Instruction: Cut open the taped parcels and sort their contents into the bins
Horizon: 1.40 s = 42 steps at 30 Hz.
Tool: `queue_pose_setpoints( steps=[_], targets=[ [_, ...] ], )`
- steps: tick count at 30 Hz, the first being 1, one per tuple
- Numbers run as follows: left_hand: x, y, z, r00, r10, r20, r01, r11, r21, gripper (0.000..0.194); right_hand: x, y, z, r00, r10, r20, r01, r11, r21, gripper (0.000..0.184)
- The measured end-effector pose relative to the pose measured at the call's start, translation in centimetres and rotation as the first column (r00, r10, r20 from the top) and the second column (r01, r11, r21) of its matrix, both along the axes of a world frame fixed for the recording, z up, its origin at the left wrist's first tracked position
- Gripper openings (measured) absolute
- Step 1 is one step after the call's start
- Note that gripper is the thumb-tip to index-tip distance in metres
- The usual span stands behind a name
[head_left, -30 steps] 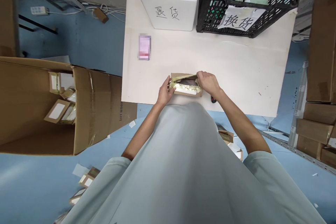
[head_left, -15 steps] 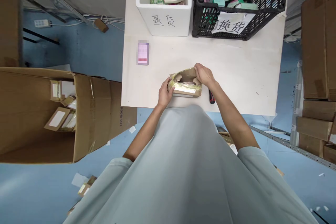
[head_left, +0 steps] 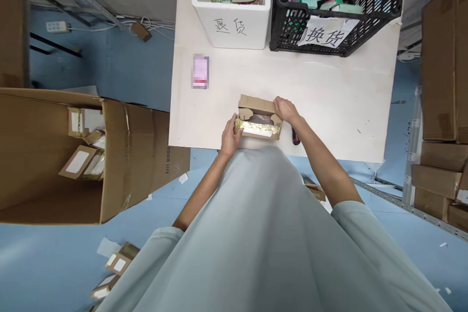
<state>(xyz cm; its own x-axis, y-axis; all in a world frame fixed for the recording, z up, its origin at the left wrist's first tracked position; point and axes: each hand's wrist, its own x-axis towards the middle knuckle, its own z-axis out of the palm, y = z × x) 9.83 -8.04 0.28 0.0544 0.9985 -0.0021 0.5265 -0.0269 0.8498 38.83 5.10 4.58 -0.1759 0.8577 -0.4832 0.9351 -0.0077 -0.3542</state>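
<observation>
In front of me on the white table is a small cardboard box point(head_left: 260, 129), wrapped in shiny yellowish tape with a white label on its near side. Its lid is folded back, and the contents inside are too dim to name. My left hand point(head_left: 231, 136) grips the left end of the box. At the far right corner my right hand point(head_left: 287, 109) has its fingers closed on the raised lid. A red and black box cutter point(head_left: 296, 137) lies on the table just right of the box, below my right forearm.
A white foam bin point(head_left: 234, 24) with packets stands at the back, beside a black crate point(head_left: 310, 14) of green boxes. A pixelated pink item point(head_left: 201, 72) lies on the table point(head_left: 336, 102). Left is a large open carton point(head_left: 139, 151) with small parcels; stacked cartons point(head_left: 438, 175) are right.
The lid has swung farther back, so the opening shows more. My right hand has moved slightly down with it, and the left still grips the box's left end.
</observation>
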Motion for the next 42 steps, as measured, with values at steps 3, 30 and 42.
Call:
queue_pose_setpoints(
  steps=[3, 30, 42],
  targets=[
    [0.6, 0.3, 1.8, 0.975, -0.143, -0.172, 0.157, 0.985, 0.07, 0.057, 0.1, -0.6, -0.5, 0.999, -0.043, -0.016, 0.043, 0.999, 0.018, 0.047],
    [2.2, 0.7, 4.6, 0.554, -0.527, -0.644, 0.651, 0.757, -0.059, 0.036, -0.6, -0.9, -0.9, 0.974, -0.218, -0.058, 0.221, 0.974, 0.058, 0.048],
    [1.3, 0.1, 5.6, 0.657, -0.627, -0.419, 0.668, 0.742, -0.063, 0.024, -1.7, -5.3, 3.2, 0.997, 0.078, 0.0, -0.073, 0.924, 0.375, 0.051]
  ],
)
